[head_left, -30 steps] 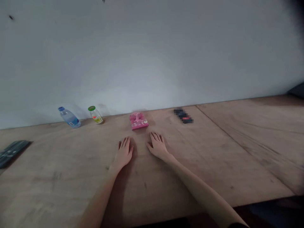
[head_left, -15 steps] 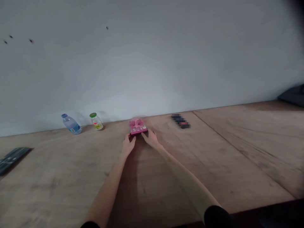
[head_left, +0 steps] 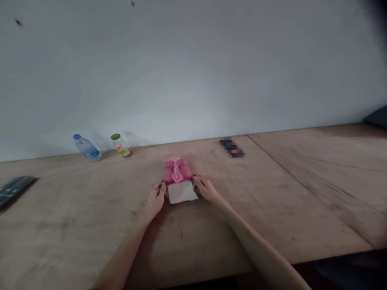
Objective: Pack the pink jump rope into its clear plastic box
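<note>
A packaged pink jump rope point(head_left: 177, 170), with two pink handles and a coiled cord in clear wrapping, lies flat on the table in front of me. Its card flap point(head_left: 182, 192) points toward me and shows a plain white side. At the package's left edge, near where flap and wrapping meet, my left hand point(head_left: 156, 197) is closed in a pinch. My right hand point(head_left: 206, 188) pinches the opposite edge in the same way. The exact fingertip contact is small and partly hidden.
A blue-capped water bottle point(head_left: 87, 149) and a green-lidded jar point(head_left: 121, 146) stand by the wall at the left. A dark remote-like object point(head_left: 14, 190) lies at far left. A blurred-out dark item point(head_left: 232, 147) rests right of the package. The wooden table point(head_left: 287, 209) has a seam.
The package has come nearer to me. Its pink printed card has folded down toward me, now showing its white side, and my hands have moved to its two side edges.
</note>
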